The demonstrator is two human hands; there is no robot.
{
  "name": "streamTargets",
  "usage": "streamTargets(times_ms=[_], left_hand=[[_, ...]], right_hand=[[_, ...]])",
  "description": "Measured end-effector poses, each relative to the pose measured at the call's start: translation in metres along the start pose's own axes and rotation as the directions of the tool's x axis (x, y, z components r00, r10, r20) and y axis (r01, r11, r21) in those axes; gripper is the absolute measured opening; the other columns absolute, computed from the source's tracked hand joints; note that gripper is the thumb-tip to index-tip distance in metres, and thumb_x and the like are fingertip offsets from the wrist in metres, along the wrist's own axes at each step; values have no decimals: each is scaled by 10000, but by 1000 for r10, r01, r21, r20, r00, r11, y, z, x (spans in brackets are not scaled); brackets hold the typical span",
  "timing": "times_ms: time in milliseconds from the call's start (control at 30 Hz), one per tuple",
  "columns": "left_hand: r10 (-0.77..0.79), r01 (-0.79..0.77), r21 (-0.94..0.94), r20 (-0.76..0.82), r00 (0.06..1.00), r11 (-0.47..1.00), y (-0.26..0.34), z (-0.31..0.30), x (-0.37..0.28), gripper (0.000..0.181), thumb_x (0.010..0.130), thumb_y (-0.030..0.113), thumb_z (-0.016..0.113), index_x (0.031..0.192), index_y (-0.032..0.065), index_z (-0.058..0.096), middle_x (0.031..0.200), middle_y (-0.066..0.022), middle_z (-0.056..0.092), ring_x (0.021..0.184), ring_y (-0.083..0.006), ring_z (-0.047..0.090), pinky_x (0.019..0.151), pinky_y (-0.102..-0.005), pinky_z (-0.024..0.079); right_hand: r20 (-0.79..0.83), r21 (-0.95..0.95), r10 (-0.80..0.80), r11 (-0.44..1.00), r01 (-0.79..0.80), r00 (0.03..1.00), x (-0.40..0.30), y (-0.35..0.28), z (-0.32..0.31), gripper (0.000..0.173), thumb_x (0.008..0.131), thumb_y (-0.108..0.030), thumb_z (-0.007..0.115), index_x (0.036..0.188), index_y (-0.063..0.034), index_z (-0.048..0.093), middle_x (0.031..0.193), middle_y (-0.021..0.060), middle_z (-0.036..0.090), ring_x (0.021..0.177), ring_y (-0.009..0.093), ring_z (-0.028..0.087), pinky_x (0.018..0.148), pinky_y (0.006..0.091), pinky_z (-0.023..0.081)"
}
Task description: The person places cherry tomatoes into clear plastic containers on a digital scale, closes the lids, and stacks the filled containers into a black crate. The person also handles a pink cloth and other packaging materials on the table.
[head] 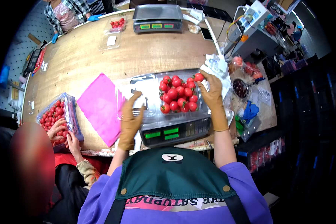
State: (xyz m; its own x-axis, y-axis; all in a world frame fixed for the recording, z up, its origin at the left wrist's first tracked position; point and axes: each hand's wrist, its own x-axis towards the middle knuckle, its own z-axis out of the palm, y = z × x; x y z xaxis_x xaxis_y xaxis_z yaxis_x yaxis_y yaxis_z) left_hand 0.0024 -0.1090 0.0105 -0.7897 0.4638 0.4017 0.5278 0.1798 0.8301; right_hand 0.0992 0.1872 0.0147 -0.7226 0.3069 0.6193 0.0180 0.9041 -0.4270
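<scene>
A digital weighing scale (175, 130) with lit green displays stands before me at the table's near edge. On its pan lies a clear plastic clamshell box (158, 107), its lid (123, 89) folded out to the left. Cherry tomatoes (180, 91) with green stems fill the box's right half. In a tan glove, my right hand (214, 93) has one cherry tomato (198, 77) between thumb and fingers at the box's upper right corner. My left hand (132, 120), gloved alike and slightly blurred, hovers at the lid with fingers apart and nothing in them.
Left of the scale lies a pink cloth (102, 109). A co-worker's bare hands (64, 134) reach into a crate of tomatoes (51, 114). Across the table are a second scale (157, 18), another tomato box (117, 24) and a blue-gloved person (67, 16). Right stands a bowl of dark fruit (240, 88).
</scene>
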Motion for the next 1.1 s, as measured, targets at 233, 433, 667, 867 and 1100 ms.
streamTargets(times_ms=[233, 433, 667, 867, 1100], left_hand=[[238, -326, 330, 282, 930, 886, -1, 81, 44, 411, 791, 174, 629, 1188, 126, 534, 1232, -161, 507, 1128, -350, 484, 959, -451, 375], [70, -217, 404, 348, 935, 889, -6, 73, 58, 455, 848, 276, 565, 1273, 143, 471, 1361, -162, 388, 1235, -359, 382, 1041, -460, 266], [273, -282, 284, 71, 959, 917, -95, 12, 183, 389, 793, 145, 620, 1159, 50, 529, 1229, -186, 496, 1111, -354, 488, 942, -393, 407], [-116, -23, 701, 150, 982, 713, -278, -7, 295, 500, 819, 331, 560, 1219, 40, 487, 1285, -177, 465, 1185, -348, 436, 1012, -414, 332], [-354, 169, 781, 71, 932, 601, -361, 12, 336, 591, 842, 456, 478, 1259, 38, 454, 1287, -141, 476, 1230, -303, 395, 1067, -458, 203]], right_hand=[[153, -24, 52, 999, -49, 987, 5, -20, 49, 459, 899, -361, 476, 1221, -35, 503, 1306, 222, 436, 1181, 394, 422, 983, 474, 307], [186, -17, 168, 986, -167, 968, -7, -22, 50, 394, 923, -350, 424, 1159, -76, 580, 1250, 213, 496, 1099, 389, 492, 964, 444, 357], [174, -18, 198, 980, -198, 965, -5, -24, 49, 335, 897, -235, 473, 1151, -40, 574, 1239, 227, 500, 1080, 409, 491, 942, 455, 369], [156, -62, 252, 967, -245, 955, 5, -38, 37, 418, 933, -324, 387, 1135, -11, 576, 1224, 234, 509, 1107, 397, 483, 969, 459, 339], [169, -172, 378, 921, -351, 910, 12, -54, 38, 507, 955, -405, 306, 1117, -22, 596, 1239, 217, 501, 1145, 372, 462, 994, 429, 318]])
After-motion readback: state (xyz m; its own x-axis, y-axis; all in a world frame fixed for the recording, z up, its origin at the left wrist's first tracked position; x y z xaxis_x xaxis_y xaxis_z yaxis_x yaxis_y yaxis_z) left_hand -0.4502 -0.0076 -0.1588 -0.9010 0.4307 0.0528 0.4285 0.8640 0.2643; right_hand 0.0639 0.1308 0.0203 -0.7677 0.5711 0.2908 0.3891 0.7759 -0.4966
